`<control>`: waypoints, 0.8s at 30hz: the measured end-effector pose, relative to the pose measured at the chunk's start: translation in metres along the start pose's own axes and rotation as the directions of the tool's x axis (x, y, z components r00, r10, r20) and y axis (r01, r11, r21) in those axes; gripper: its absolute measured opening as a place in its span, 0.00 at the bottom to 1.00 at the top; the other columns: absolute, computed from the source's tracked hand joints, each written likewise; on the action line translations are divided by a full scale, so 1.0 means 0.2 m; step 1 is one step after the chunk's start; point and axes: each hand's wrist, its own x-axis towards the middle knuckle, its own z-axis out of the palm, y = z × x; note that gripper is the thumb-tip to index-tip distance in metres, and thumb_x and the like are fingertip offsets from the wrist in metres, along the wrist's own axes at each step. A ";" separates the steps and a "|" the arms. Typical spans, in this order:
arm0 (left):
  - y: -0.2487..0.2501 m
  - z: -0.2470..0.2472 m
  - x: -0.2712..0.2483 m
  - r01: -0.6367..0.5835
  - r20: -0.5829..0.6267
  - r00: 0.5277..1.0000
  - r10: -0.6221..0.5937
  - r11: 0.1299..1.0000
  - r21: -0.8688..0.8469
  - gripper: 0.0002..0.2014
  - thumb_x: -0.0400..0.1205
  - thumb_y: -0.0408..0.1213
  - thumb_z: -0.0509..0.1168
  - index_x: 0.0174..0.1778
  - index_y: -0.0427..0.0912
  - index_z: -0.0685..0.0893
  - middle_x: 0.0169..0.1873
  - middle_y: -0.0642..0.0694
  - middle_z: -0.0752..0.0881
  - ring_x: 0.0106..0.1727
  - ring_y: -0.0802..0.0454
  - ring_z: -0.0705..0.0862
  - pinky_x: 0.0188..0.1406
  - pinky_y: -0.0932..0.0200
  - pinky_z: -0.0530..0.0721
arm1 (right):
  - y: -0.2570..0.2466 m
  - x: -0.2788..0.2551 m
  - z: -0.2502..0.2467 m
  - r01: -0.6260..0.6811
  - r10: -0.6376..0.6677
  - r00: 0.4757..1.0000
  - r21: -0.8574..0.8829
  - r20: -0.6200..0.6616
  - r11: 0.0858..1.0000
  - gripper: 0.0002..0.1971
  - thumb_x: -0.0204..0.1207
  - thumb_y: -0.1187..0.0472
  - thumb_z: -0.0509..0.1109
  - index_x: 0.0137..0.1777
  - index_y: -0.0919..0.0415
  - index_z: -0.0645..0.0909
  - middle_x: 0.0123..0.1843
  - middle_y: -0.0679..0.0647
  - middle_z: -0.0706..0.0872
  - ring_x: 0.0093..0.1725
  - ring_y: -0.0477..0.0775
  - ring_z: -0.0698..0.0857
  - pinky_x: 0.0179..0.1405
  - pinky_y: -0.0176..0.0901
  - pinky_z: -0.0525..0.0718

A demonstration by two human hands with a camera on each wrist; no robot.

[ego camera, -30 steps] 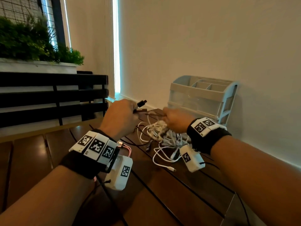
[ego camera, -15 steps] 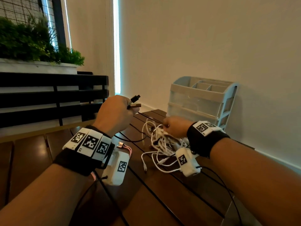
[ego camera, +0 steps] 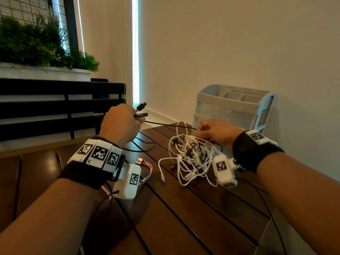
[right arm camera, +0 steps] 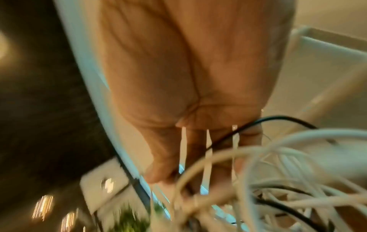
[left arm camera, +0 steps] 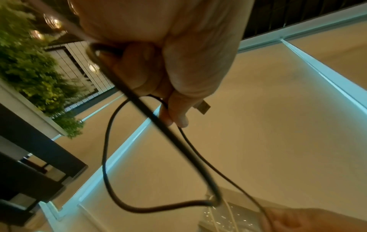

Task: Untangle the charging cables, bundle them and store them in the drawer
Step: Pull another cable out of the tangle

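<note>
Left hand point(ego camera: 120, 124) grips black cable point(ego camera: 169, 124); right hand point(ego camera: 216, 132) pinches it, fingertips hidden behind white tangle point(ego camera: 191, 155).

White cables point(ego camera: 191, 159) tangle with a black cable point(ego camera: 165, 124); dark brown table point(ego camera: 202, 208); drawer unit point(ego camera: 233, 109) seemingly pale blue.

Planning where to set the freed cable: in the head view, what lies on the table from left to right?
Pink cable → left hand holding the black cable plugs → white cable tangle → right hand pinching the black cable → drawer organizer against the wall.
</note>
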 end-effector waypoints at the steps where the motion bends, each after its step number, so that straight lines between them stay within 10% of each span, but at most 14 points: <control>1: -0.02 0.00 0.00 0.025 0.001 1.000 -0.025 0.999 0.025 0.13 0.82 0.47 0.67 0.45 0.39 0.87 0.36 0.44 0.84 0.41 0.45 0.83 0.36 0.55 0.78 | -0.01 -0.01 -0.01 -0.007 0.002 1.000 0.179 0.028 0.984 0.07 0.80 0.62 0.69 0.40 0.58 0.80 0.38 0.54 0.84 0.38 0.49 0.82 0.43 0.43 0.79; 4: -0.04 0.01 0.00 0.040 0.028 0.999 -0.043 0.995 0.086 0.12 0.81 0.45 0.67 0.48 0.39 0.88 0.36 0.44 0.83 0.41 0.44 0.82 0.38 0.54 0.79 | -0.05 -0.04 -0.05 0.014 -0.027 0.999 0.304 0.039 0.953 0.07 0.82 0.65 0.64 0.41 0.60 0.78 0.40 0.55 0.86 0.36 0.46 0.84 0.37 0.40 0.74; 10: 0.06 -0.05 -0.02 -0.075 -0.055 0.996 0.074 0.997 -0.022 0.11 0.84 0.44 0.65 0.41 0.40 0.82 0.41 0.40 0.84 0.43 0.45 0.79 0.40 0.53 0.74 | -0.17 -0.08 0.07 0.060 -0.060 0.986 0.007 0.155 0.998 0.14 0.80 0.65 0.69 0.65 0.61 0.78 0.53 0.61 0.87 0.37 0.48 0.83 0.33 0.37 0.80; 15: 0.06 -0.09 -0.02 -0.105 -0.090 0.991 0.101 0.993 -0.049 0.11 0.84 0.44 0.64 0.45 0.38 0.83 0.39 0.41 0.82 0.43 0.44 0.79 0.40 0.53 0.73 | -0.20 -0.06 0.18 0.079 -0.026 0.964 -0.192 0.266 0.978 0.08 0.80 0.63 0.68 0.57 0.61 0.84 0.44 0.58 0.90 0.29 0.48 0.84 0.26 0.36 0.81; 22: -0.03 -0.04 0.00 0.036 0.017 0.999 -0.038 0.996 0.080 0.13 0.81 0.46 0.66 0.51 0.40 0.87 0.41 0.42 0.86 0.43 0.43 0.83 0.39 0.51 0.80 | -0.17 -0.01 0.15 0.179 -0.153 0.983 0.368 -0.100 0.912 0.09 0.83 0.61 0.65 0.46 0.60 0.86 0.36 0.54 0.86 0.33 0.48 0.78 0.29 0.36 0.73; 24: -0.02 -0.02 -0.02 0.019 0.039 0.999 -0.023 0.995 0.103 0.12 0.81 0.44 0.66 0.54 0.41 0.86 0.44 0.42 0.86 0.45 0.42 0.85 0.44 0.49 0.85 | -0.21 -0.01 0.12 0.237 -0.213 0.969 0.229 -0.123 0.944 0.09 0.82 0.60 0.65 0.47 0.58 0.87 0.34 0.59 0.83 0.33 0.48 0.76 0.31 0.35 0.73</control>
